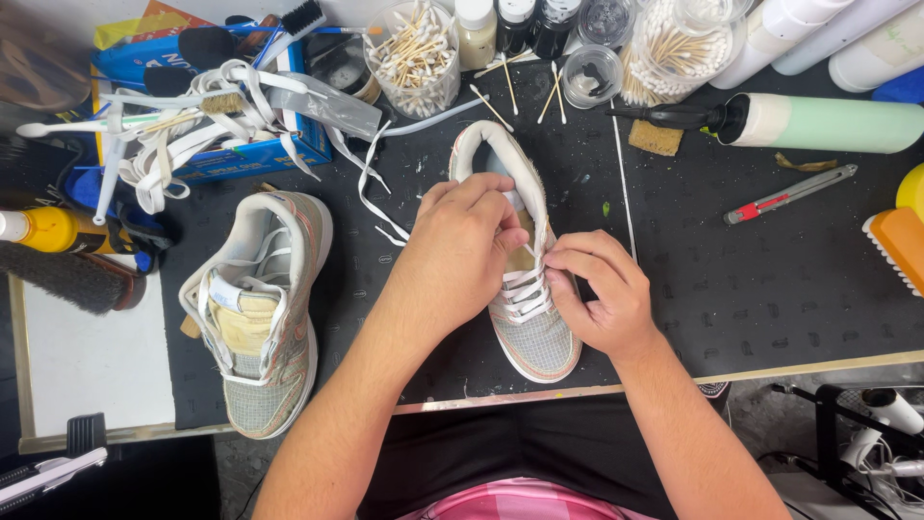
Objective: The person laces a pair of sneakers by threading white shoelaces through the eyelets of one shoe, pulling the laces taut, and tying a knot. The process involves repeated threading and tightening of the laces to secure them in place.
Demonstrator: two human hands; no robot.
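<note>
Pinching white laces [525,289] on the grey sneaker [534,332] near the mat's front edge [770,369], both hands' fingers [563,279] closed.

There is just one camera, up on the person's head. It looks almost straight down, close to the black mat [751,289] on the table. The arms come in from the bottom edge.

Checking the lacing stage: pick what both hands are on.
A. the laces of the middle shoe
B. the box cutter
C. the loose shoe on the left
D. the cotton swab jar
A: the left hand and right hand pinch the white laces on the middle shoe.
</note>
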